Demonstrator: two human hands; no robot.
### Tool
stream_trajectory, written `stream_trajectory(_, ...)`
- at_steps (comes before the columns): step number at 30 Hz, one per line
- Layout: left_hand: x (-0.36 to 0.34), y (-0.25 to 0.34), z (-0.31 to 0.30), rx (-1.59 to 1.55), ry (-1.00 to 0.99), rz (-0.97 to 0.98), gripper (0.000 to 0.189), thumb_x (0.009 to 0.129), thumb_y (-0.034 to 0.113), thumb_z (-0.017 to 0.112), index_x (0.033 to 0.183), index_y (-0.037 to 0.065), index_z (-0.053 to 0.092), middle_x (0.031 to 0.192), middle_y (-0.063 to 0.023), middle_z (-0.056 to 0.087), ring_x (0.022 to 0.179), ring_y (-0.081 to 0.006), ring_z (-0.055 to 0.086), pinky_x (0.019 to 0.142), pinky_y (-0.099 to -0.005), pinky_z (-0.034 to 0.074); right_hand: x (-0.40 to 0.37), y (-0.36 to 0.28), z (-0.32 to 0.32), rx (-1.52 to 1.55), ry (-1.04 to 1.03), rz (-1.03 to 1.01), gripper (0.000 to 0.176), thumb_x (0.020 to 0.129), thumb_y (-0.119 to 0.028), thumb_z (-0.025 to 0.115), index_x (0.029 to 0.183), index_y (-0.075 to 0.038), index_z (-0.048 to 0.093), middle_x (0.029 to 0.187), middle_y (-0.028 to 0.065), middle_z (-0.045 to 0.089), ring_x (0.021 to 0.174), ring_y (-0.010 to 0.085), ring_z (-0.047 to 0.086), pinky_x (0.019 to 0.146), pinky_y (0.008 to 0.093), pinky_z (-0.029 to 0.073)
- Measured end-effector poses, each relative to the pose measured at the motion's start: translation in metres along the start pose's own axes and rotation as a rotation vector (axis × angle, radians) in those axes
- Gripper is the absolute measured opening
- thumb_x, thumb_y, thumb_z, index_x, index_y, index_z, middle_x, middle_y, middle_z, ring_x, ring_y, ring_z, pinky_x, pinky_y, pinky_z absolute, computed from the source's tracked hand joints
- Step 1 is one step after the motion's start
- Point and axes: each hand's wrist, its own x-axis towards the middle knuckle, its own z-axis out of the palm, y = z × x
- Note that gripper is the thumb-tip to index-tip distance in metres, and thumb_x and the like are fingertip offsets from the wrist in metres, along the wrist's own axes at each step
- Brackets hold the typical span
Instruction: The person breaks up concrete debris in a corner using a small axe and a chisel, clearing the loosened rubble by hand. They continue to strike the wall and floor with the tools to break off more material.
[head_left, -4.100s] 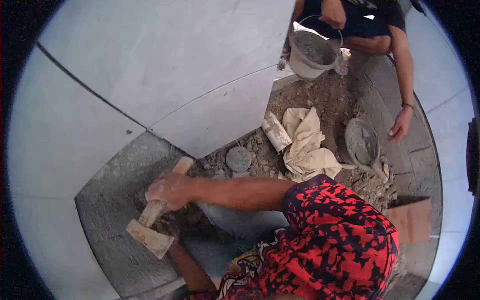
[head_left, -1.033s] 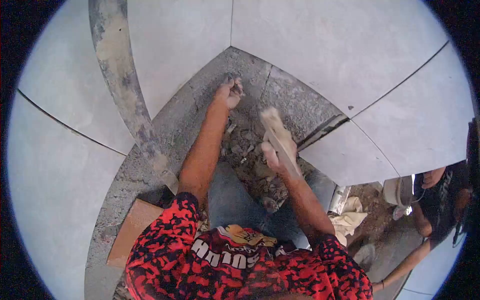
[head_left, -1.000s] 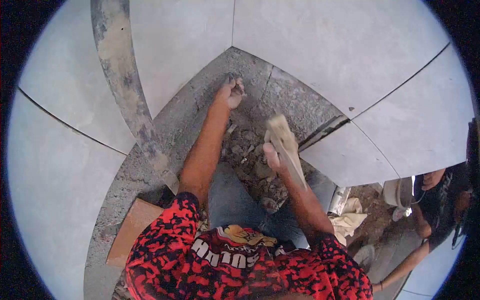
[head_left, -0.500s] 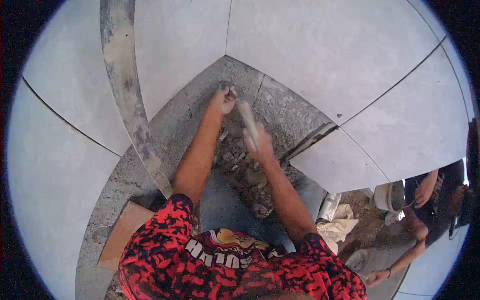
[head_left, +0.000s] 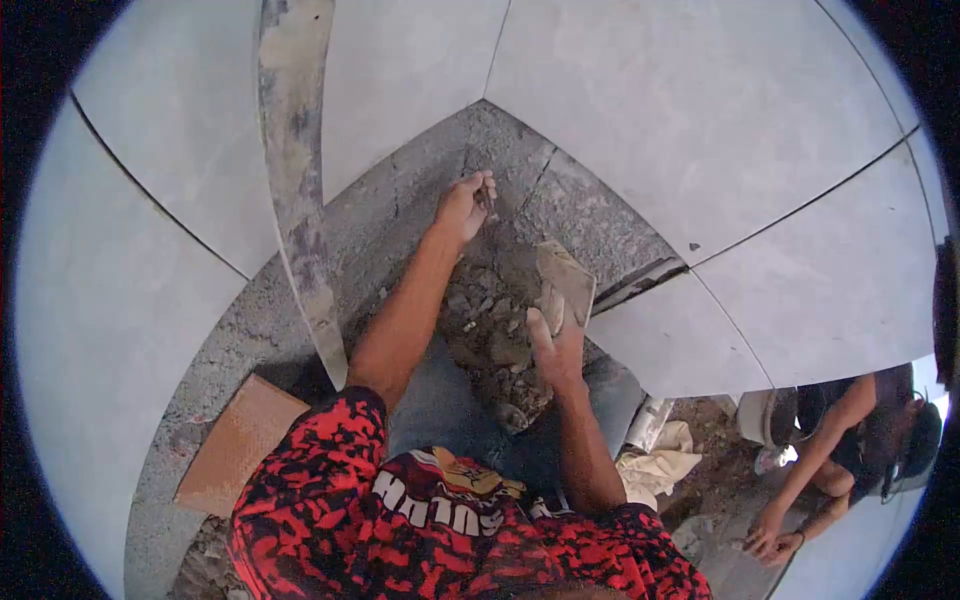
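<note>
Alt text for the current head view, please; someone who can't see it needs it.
Two bare hands work over broken rubble beside rough grey concrete: the left hand pinches a small dark piece, the right hand holds a pale, flat-faced tool. Large pale tiles surround them; at right, another person reaches down near a bucket.

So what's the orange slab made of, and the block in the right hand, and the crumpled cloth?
The orange slab looks like unglazed fired clay: earthy and dull. The block in the right hand is probably rough wood, pale and straight-edged, though I can't make out any grain. The crumpled cloth could be cotton or canvas: cream, matt, with soft folds.
</note>
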Motion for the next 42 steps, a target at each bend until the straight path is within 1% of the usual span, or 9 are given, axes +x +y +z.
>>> stream_trajectory(18, 0.003, 0.013, -0.018, -0.191, -0.162, -0.033, 0.022, 0.082, 0.017, 0.038, 0.094, 0.001, 0.048, 0.068, -0.0004, 0.05, 0.061, -0.0138, 0.049, 0.055, -0.0263, 0.04, 0.02, -0.022, 0.018, -0.161, -0.09, -0.093, 0.034, 0.074, -0.028, 0.051, 0.096, -0.002, 0.045, 0.078, 0.0201, 0.054, 0.074, 0.0334, 0.053, 0.064, 0.0378, 0.041)
stream_trajectory(22, 0.002, 0.019, -0.028, -0.344, -0.178, -0.169, 0.023, 0.082, 0.017, 0.039, 0.096, 0.001, 0.047, 0.068, -0.0001, 0.05, 0.061, -0.0136, 0.049, 0.056, -0.0265, 0.04, 0.024, -0.037, 0.012, -0.195, -0.078, -0.495, 0.034, 0.065, -0.02, 0.056, 0.093, -0.003, 0.047, 0.085, 0.0177, 0.053, 0.078, 0.0325, 0.052, 0.069, 0.0376, 0.041)
stream_trajectory(24, 0.005, 0.019, -0.029, -0.426, -0.225, -0.178, 0.023, 0.082, 0.017, 0.039, 0.095, 0.002, 0.049, 0.069, -0.0001, 0.051, 0.062, -0.013, 0.049, 0.055, -0.0262, 0.04, 0.043, -0.025, 0.017, -0.175, -0.033, -1.035, 0.035, 0.064, -0.019, 0.056, 0.093, -0.002, 0.047, 0.086, 0.0163, 0.054, 0.079, 0.0331, 0.052, 0.07, 0.0371, 0.041)
stream_trajectory(26, 0.005, 0.023, -0.023, -0.362, -0.207, -0.154, 0.023, 0.082, 0.017, 0.039, 0.095, 0.002, 0.049, 0.07, -0.0004, 0.051, 0.062, -0.0129, 0.049, 0.054, -0.0258, 0.04, 0.069, -0.007, 0.026, -0.304, -0.007, -1.034, 0.038, 0.064, -0.02, 0.056, 0.095, -0.001, 0.046, 0.085, 0.018, 0.054, 0.079, 0.0352, 0.052, 0.069, 0.0389, 0.041)
stream_trajectory(28, -0.006, 0.015, -0.017, -0.295, -0.188, -0.144, 0.023, 0.082, 0.016, 0.038, 0.095, 0.001, 0.05, 0.07, -0.0006, 0.052, 0.061, -0.0127, 0.049, 0.053, -0.0254, 0.04, 0.087, -0.007, 0.032, -0.612, -0.144, -0.244, 0.039, 0.064, -0.021, 0.056, 0.095, -0.001, 0.044, 0.084, 0.0196, 0.053, 0.079, 0.0362, 0.051, 0.067, 0.041, 0.041)
stream_trajectory(36, 0.014, 0.02, -0.028, -0.389, -0.205, -0.173, 0.031, 0.084, 0.02, 0.036, 0.11, 0.003, 0.04, 0.066, 0.0016, 0.049, 0.054, -0.0122, 0.044, 0.051, -0.0265, 0.039, 0.056, -0.012, 0.027, -0.477, -0.127, -0.922, 0.037, 0.056, -0.019, 0.06, 0.088, -0.006, 0.047, 0.078, 0.0141, 0.054, 0.084, 0.0286, 0.05, 0.066, 0.0394, 0.04)
stream_trajectory(38, 0.013, 0.02, -0.024, -0.337, -0.107, -0.158, 0.03, 0.084, 0.019, 0.035, 0.109, 0.003, 0.041, 0.067, 0.001, 0.049, 0.055, -0.0121, 0.045, 0.05, -0.0256, 0.039, 0.085, -0.011, 0.039, -0.638, -0.093, -0.345, 0.029, 0.063, -0.024, 0.057, 0.084, -0.007, 0.047, 0.074, 0.0138, 0.053, 0.079, 0.0319, 0.05, 0.062, 0.0406, 0.04)
stream_trajectory(41, 0.016, 0.022, -0.022, -0.438, -0.028, -0.201, 0.028, 0.084, 0.018, 0.035, 0.104, 0.002, 0.045, 0.067, -0.0001, 0.049, 0.056, -0.0125, 0.045, 0.051, -0.0259, 0.039, 0.086, -0.023, 0.034, -0.485, -0.091, -0.256, 0.03, 0.063, -0.027, 0.056, 0.084, -0.007, 0.047, 0.073, 0.0134, 0.052, 0.077, 0.033, 0.05, 0.06, 0.041, 0.039)
stream_trajectory(42, 0.017, 0.025, -0.023, -0.436, -0.026, -0.201, 0.028, 0.084, 0.018, 0.035, 0.104, 0.002, 0.045, 0.067, -0.0001, 0.049, 0.056, -0.0125, 0.045, 0.051, -0.0259, 0.039, 0.069, -0.029, 0.031, -0.474, -0.054, -0.458, 0.031, 0.063, -0.027, 0.057, 0.084, -0.008, 0.047, 0.073, 0.013, 0.052, 0.077, 0.0325, 0.05, 0.06, 0.041, 0.039)
